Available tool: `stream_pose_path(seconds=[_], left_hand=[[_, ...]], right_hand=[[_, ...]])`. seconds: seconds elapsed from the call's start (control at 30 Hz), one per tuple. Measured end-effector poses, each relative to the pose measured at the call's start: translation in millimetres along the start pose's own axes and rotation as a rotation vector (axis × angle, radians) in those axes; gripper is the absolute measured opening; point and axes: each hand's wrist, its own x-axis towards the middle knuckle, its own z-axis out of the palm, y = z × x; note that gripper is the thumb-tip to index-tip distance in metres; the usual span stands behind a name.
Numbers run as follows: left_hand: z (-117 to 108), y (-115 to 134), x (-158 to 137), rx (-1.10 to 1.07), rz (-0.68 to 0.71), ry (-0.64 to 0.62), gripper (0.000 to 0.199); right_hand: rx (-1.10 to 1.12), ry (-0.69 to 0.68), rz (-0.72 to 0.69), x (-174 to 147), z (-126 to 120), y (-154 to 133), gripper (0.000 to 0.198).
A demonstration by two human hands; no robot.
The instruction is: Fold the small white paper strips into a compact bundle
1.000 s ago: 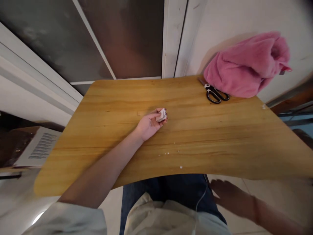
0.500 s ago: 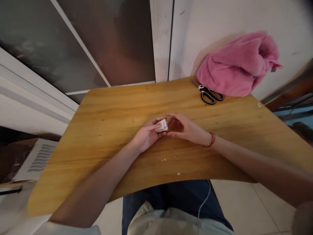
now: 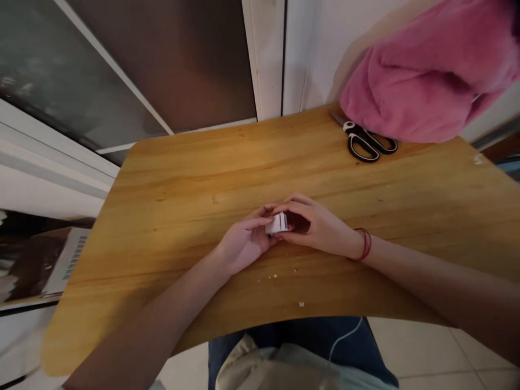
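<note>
A small white block (image 3: 278,223), which looks like folded paper with dark lines at its right end, sits between my two hands above the table. My left hand (image 3: 248,240) is closed on its left side, with the thumb lying over the top. From the right, my right hand (image 3: 320,225) curls around the other end. Its index finger and thumb touch the block at the far and near edges, and a gap shows inside the palm. A red cord bracelet (image 3: 366,244) circles the right wrist.
Black-handled scissors (image 3: 365,143) lie at the back right of the wooden table (image 3: 182,173). A pink plush bundle (image 3: 422,81) stands beside them against the wall. Small white scraps (image 3: 301,304) are scattered near the front edge. A cardboard box (image 3: 67,260) is at the left.
My right hand has moved in from the right, and its fingertips have come onto the white block. The block is turned a little. The camera view has shifted, with the pink bundle appearing larger.
</note>
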Motion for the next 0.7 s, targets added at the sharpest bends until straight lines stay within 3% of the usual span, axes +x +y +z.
stream_pose_path(seconds=[0.47,0.7], left_hand=[[-2,3,2,-0.032,-0.008,0.049,0.020],[-4,4,5,-0.024,0.066,0.063,0.022]], right_hand=[[-0.008,0.121,-0.006,-6,-3,-6,0.027],[-0.034,0.221,0.029,-7,-6,-11,0.023]])
